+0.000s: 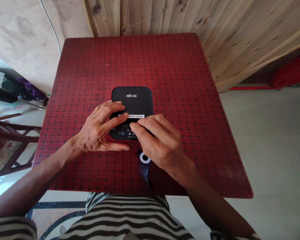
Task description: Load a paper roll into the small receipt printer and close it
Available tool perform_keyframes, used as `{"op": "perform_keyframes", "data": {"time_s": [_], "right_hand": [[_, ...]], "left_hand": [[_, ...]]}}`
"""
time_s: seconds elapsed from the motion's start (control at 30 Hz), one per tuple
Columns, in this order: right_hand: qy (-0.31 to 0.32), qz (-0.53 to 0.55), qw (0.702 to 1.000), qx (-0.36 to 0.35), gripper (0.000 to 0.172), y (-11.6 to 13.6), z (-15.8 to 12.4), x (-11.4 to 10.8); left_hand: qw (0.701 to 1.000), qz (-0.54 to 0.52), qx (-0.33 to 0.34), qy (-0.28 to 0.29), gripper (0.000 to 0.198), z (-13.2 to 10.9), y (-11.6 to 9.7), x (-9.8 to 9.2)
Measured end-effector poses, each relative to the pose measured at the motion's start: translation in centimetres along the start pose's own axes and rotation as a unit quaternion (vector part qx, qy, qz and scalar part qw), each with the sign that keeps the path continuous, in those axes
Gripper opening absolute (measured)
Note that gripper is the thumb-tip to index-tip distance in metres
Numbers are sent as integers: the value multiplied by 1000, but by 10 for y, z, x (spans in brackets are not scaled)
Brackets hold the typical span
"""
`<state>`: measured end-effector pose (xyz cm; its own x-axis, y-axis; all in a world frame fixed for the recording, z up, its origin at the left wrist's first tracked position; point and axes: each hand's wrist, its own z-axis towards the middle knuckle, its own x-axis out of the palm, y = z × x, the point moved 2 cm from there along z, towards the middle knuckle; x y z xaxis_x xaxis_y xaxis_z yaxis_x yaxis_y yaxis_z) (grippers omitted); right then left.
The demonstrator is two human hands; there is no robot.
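A flat black case with rounded corners and a thin red rim lies on the table. Pale lettering marks its far end, a white printed strip crosses its middle, and small print and icons fill its near end. Spread over its left side, my left hand rests fingertips on the black face, with the thumb stretched along the near edge. My right hand is closed in a pinch over the lower right part, just below the strip. What lies between its thumb and forefinger is hidden. Partly under that hand is a dark item with a white ring.
The red patterned table meets a wooden plank wall at the back. At the left stands a dark wooden chair. A thin cable hangs down the wall at the upper left. Striped clothing borders the near edge.
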<state>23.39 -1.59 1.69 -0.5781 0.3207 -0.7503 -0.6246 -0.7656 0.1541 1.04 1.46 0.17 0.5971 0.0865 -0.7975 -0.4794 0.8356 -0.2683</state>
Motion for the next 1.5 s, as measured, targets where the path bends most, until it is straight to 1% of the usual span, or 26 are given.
{"op": "perform_keyframes", "data": {"time_s": [0.07, 0.13, 0.2, 0.23, 0.3, 0.37, 0.43, 0.5, 0.57, 0.7, 0.77, 1.0, 1.3, 1.5], "right_hand": [[1, 26, 1000, 11, 24, -1, -1, -5], [-23, 46, 998, 45, 28, -4, -4, -13], [-66, 56, 990, 108, 26, -12, -13, -18], [-86, 64, 983, 152, 23, -19, -19, -19], [-106, 92, 958, 251, 19, -34, -35, -12], [-89, 137, 929, 331, 23, -48, -52, 3], [-57, 182, 912, 364, 26, -56, -63, 21], [-32, 212, 910, 354, 26, -59, -67, 35], [-18, 220, 919, 326, 23, -57, -66, 43], [-11, 197, 946, 258, 16, -52, -62, 44], [-7, 178, 954, 240, 14, -51, -62, 43], [-8, 157, 960, 234, 19, -50, -67, 48], [-23, 159, 959, 234, 18, -48, -66, 49], [-9, 153, 958, 243, 16, -49, -65, 48]], "left_hand": [[1000, 1, -9, 0, 91, 0, -1, 0], [1000, -1, -27, 7, 87, -1, -3, 0], [999, -4, -54, 4, 83, -5, -8, -1], [998, -2, -69, -6, 83, -8, -11, -2], [995, 16, -93, -43, 85, -17, -17, -3], [990, 47, -101, -81, 84, -27, -22, -2], [987, 76, -94, -101, 75, -36, -24, 1], [986, 95, -84, -109, 67, -42, -24, 6], [985, 103, -80, -115, 64, -45, -23, 10], [983, 106, -85, -125, 64, -47, -22, 12], [983, 104, -87, -126, 64, -48, -22, 12], [982, 87, -104, -132, 65, -51, -22, 13], [983, 76, -106, -129, 63, -49, -24, 13], [982, 82, -119, -126, 60, -51, -25, 14]]}}
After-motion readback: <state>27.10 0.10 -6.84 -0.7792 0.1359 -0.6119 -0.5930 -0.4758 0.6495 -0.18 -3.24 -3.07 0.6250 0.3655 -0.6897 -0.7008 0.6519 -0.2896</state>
